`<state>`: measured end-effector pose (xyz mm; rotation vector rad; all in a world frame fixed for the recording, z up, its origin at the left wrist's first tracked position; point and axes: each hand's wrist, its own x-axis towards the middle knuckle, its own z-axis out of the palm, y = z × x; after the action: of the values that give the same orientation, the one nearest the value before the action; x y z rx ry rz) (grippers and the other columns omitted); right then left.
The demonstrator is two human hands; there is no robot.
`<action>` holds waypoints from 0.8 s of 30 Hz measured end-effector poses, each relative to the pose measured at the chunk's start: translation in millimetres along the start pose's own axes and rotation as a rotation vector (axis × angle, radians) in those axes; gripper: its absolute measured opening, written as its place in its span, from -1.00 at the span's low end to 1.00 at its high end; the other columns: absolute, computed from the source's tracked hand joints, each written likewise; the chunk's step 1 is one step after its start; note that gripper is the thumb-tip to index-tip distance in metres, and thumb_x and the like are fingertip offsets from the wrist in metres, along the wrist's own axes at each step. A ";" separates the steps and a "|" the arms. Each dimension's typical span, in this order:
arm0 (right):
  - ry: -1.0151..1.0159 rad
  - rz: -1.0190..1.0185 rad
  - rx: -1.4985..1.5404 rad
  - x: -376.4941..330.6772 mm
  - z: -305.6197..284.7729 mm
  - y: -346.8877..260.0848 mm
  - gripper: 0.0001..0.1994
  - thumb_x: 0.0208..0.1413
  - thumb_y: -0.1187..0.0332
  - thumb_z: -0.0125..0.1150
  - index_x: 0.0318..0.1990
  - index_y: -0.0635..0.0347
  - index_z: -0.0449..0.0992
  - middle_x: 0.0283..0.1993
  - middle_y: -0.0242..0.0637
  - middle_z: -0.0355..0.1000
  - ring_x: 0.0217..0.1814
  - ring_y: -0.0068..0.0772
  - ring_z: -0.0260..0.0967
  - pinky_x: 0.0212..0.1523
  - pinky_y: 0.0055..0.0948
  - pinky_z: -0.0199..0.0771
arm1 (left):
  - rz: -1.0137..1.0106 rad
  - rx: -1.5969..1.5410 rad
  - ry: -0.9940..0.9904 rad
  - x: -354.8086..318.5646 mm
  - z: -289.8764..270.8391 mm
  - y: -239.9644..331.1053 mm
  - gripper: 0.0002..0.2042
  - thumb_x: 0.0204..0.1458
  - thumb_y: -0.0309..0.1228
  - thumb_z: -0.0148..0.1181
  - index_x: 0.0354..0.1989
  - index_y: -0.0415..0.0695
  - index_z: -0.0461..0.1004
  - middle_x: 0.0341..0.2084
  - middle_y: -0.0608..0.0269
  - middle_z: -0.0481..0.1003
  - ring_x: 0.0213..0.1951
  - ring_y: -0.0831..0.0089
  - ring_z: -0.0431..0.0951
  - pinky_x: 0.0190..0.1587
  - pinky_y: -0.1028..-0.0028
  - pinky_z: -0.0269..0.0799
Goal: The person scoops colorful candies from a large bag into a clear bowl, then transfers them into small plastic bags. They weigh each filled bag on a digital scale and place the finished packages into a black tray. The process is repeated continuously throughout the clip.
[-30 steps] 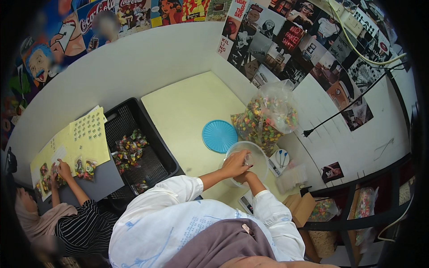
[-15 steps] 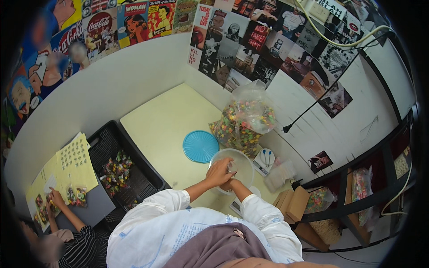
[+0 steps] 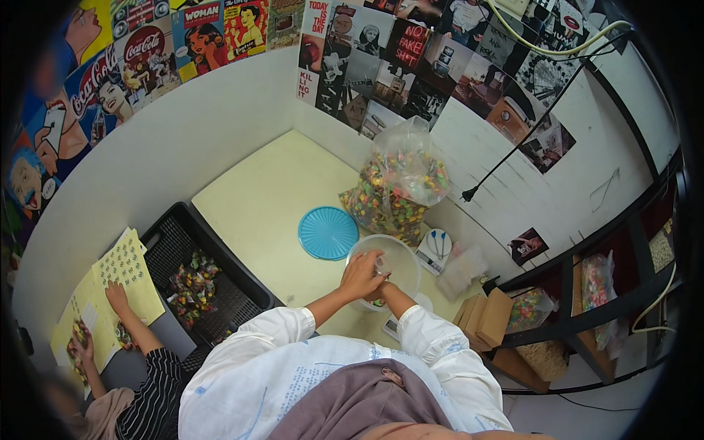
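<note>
On my feed, bright pieces (image 3: 378, 302) now show by the right hand (image 3: 387, 291) in the round translucent tub (image 3: 405, 265), unseen half a second ago; I judge the handling there continues. The left hand (image 3: 361, 275) curls over the right, something clear (image 3: 380, 264) at its fingertips; I cannot tell either grip. The tub stands on the smooth yellow desk (image 3: 257, 189) beside a ribbed blue lid (image 3: 328, 232) and crinkly, bulging bag (image 3: 398, 189).
</note>
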<state>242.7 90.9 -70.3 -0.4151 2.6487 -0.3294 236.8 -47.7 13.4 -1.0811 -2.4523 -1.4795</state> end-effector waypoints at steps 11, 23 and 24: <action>-0.020 0.121 0.196 -37.4 -39.3 10.1 -0.73 0.10 0.38 0.17 -0.03 0.20 0.53 -0.23 -0.11 0.59 -0.41 -0.23 0.53 -0.21 -0.30 0.52 | -0.027 -0.098 0.010 5.8 -9.8 8.6 -0.46 -0.06 -0.27 0.34 0.11 -0.17 0.34 -0.22 0.03 0.53 -0.12 0.06 0.54 0.10 0.17 0.34; 0.556 0.344 0.765 -191.9 -215.5 11.3 -0.74 0.09 0.57 0.20 -0.06 0.32 0.37 -0.24 -0.19 0.50 -0.40 -0.46 0.44 -0.37 -0.47 0.46 | -0.113 -0.403 0.127 59.4 -64.7 -8.6 -0.56 0.07 -0.37 0.33 0.06 -0.17 0.30 -0.13 0.14 0.52 -0.07 0.36 0.53 -0.09 0.36 0.48; 0.680 0.329 0.709 -191.6 -226.3 16.6 -0.75 0.10 0.57 0.18 -0.06 0.33 0.37 -0.24 -0.19 0.50 -0.40 -0.46 0.45 -0.36 -0.47 0.46 | -0.107 -0.389 0.146 66.3 -67.7 -15.7 -0.57 0.07 -0.37 0.32 0.06 -0.18 0.30 -0.12 0.14 0.52 -0.06 0.37 0.52 -0.10 0.37 0.49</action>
<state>300.8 208.0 196.4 0.4322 2.8780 -1.4359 159.0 -71.6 64.5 -0.8617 -2.2090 -2.0507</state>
